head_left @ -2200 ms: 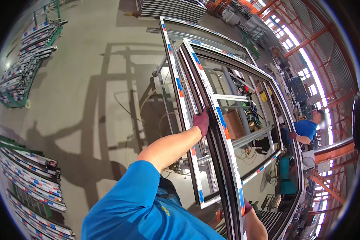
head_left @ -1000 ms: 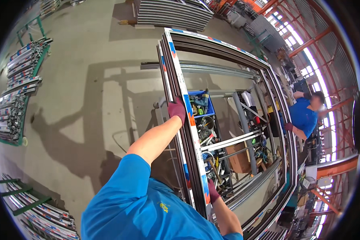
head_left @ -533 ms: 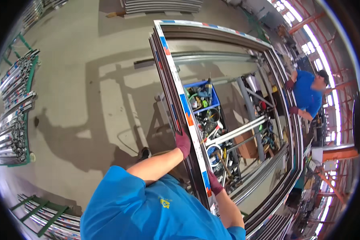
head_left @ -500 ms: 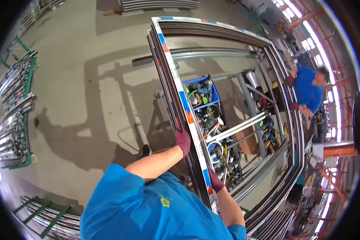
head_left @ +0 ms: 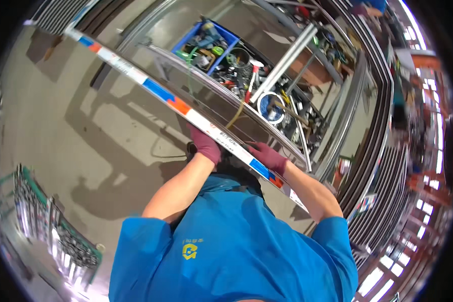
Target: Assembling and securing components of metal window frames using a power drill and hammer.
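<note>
A large rectangular window or door frame, dark with white, blue and orange protective tape along its edge, runs diagonally in front of me from upper left to lower right. Maroon gloves cover both hands. My left hand is closed on the frame's near side, its fingers partly hidden behind the taped edge. Farther right along that same side, my right hand grips the inner edge, with its thumb toward the middle. Beyond the near side stands a metal support rail.
Inside the frame's outline sit a blue bin of tools, a red-and-white hammer-like tool, a white-and-blue coil and metal bars. Racks of metal profiles stand at lower left and right. A co-worker's blue clothing shows at upper right.
My view has turned, so the frame's near side now lies more crosswise before my body. Both hands stay on it, now nearer one another. The co-worker has mostly left the picture.
</note>
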`<move>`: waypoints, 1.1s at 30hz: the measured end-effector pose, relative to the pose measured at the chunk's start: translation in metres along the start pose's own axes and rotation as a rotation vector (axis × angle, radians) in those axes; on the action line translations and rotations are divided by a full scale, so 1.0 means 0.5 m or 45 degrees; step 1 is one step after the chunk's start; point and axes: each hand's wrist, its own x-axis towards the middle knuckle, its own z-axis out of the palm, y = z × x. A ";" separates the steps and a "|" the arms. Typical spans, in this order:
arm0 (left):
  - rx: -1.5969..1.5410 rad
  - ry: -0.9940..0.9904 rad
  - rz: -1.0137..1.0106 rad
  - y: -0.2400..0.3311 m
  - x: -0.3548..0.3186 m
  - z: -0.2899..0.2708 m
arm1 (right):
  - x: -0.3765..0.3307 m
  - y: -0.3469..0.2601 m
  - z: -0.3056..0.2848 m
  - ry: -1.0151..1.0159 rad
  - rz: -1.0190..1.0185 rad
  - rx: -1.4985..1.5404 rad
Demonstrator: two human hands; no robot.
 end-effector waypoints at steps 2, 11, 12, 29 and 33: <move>0.040 0.017 0.021 0.034 -0.024 0.026 | 0.013 0.005 -0.002 0.007 -0.055 -0.197; 0.208 -0.609 -0.101 0.096 -0.035 -0.070 | 0.156 0.302 -0.189 0.491 -0.141 0.058; 0.521 -0.638 0.059 0.130 0.032 -0.219 | 0.227 0.393 -0.212 0.620 -0.022 0.085; 2.707 -0.800 1.261 0.079 -0.207 0.233 | 0.511 0.660 -0.516 0.601 0.484 -0.658; 2.583 -0.808 1.227 0.070 -0.209 0.241 | 0.499 0.624 -0.486 0.498 0.523 0.053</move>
